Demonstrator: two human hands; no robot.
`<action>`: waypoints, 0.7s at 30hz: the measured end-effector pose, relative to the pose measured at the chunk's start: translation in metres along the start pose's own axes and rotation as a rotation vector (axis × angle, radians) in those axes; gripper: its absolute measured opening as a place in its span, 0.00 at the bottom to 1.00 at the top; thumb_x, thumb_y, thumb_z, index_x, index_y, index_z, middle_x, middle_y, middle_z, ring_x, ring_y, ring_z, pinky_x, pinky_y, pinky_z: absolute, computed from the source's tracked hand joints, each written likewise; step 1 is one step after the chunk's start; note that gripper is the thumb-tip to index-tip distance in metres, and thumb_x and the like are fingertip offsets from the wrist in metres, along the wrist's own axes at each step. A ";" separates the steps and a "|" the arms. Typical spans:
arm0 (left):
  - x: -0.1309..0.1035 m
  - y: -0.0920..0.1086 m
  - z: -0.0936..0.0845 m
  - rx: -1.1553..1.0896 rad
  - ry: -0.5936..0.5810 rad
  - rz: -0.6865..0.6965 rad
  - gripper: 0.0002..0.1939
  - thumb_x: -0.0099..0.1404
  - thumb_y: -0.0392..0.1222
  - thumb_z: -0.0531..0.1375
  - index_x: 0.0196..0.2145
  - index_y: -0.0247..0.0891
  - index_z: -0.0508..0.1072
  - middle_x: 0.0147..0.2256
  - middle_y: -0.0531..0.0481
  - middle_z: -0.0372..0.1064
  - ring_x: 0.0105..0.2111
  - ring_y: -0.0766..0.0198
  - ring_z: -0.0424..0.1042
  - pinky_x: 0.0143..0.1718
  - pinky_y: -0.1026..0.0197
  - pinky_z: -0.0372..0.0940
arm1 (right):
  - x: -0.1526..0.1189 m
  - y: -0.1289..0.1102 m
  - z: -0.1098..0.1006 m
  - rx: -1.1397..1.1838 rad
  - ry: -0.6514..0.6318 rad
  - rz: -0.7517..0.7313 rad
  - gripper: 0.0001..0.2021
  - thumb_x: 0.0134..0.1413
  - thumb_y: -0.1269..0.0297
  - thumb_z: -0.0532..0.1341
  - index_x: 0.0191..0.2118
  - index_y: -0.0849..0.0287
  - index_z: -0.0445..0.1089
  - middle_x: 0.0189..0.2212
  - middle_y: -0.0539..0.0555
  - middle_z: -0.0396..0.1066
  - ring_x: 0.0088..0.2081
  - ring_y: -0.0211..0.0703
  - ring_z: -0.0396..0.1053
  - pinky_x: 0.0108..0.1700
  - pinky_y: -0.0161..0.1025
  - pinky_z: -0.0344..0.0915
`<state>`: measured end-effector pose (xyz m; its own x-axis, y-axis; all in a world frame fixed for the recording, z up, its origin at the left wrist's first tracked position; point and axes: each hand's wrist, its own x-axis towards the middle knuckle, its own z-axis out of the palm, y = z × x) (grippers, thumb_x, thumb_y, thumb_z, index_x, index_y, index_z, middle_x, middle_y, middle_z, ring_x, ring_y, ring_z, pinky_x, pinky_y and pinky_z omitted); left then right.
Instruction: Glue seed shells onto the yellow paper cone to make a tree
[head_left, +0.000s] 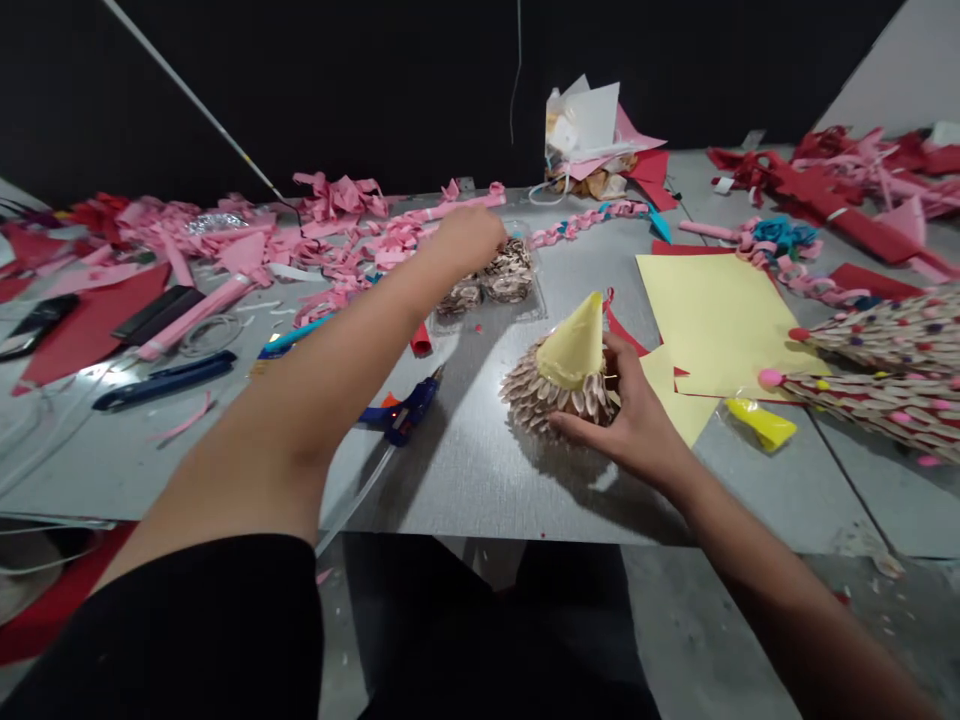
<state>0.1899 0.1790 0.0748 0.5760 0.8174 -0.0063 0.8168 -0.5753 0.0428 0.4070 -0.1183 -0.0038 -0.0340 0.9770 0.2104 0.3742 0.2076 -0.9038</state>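
Note:
My right hand (634, 425) grips a yellow paper cone (574, 350) from its right side, thumb in front and fingers behind. Overlapping rows of pale seed shells cover the cone's lower part, while its upper part is bare. It stands tilted on the metal table, its tip pointing up and to the right. My left hand (469, 240) reaches over a clear plastic tray (536, 300) of loose seed shells (510, 275). Its fingers are curled down at the shells; whatever they pinch is hidden. Below my left forearm lies a blue glue gun (412, 410), nozzle toward the cone.
Yellow paper sheets (720, 310) lie right of the cone. Beyond them are two shell-covered cones (885, 400) with coloured pompoms and a small yellow packet (761, 425). Pink paper scraps (330, 210) crowd the back left. A dark blue cutter (165, 382) lies at left.

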 end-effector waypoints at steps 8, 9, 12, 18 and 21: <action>0.025 -0.002 0.021 0.177 0.049 -0.133 0.18 0.71 0.40 0.67 0.55 0.35 0.88 0.43 0.35 0.82 0.54 0.41 0.75 0.60 0.45 0.67 | 0.003 -0.003 -0.001 0.130 -0.022 0.024 0.51 0.52 0.45 0.82 0.75 0.49 0.60 0.68 0.65 0.74 0.69 0.68 0.76 0.74 0.74 0.72; 0.025 -0.004 0.021 0.182 0.049 -0.132 0.18 0.71 0.40 0.67 0.55 0.34 0.88 0.43 0.35 0.82 0.54 0.41 0.75 0.60 0.45 0.67 | 0.003 -0.003 -0.001 0.132 -0.022 0.025 0.51 0.51 0.45 0.82 0.74 0.49 0.60 0.68 0.65 0.74 0.69 0.69 0.76 0.74 0.73 0.72; 0.026 -0.009 0.021 0.176 0.044 -0.120 0.17 0.70 0.39 0.66 0.54 0.34 0.89 0.42 0.36 0.81 0.53 0.43 0.75 0.59 0.46 0.66 | 0.004 -0.003 -0.002 0.142 -0.029 0.030 0.52 0.50 0.45 0.83 0.75 0.51 0.59 0.68 0.66 0.74 0.69 0.69 0.76 0.74 0.72 0.73; 0.020 -0.018 0.023 0.073 0.059 -0.110 0.15 0.68 0.39 0.69 0.51 0.36 0.89 0.42 0.40 0.82 0.50 0.48 0.72 0.56 0.49 0.66 | 0.005 0.001 0.000 0.122 -0.042 0.012 0.53 0.50 0.46 0.84 0.75 0.50 0.59 0.67 0.65 0.75 0.70 0.69 0.75 0.75 0.73 0.71; 0.013 -0.017 0.022 0.014 0.093 -0.115 0.15 0.67 0.38 0.68 0.50 0.33 0.89 0.42 0.39 0.83 0.49 0.49 0.73 0.55 0.49 0.65 | 0.006 0.002 0.000 0.129 -0.054 0.011 0.54 0.49 0.45 0.84 0.75 0.50 0.59 0.66 0.65 0.75 0.69 0.68 0.76 0.75 0.72 0.71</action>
<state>0.1842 0.1990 0.0516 0.4740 0.8767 0.0818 0.8779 -0.4778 0.0333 0.4072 -0.1122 -0.0047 -0.0817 0.9798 0.1824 0.2525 0.1974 -0.9472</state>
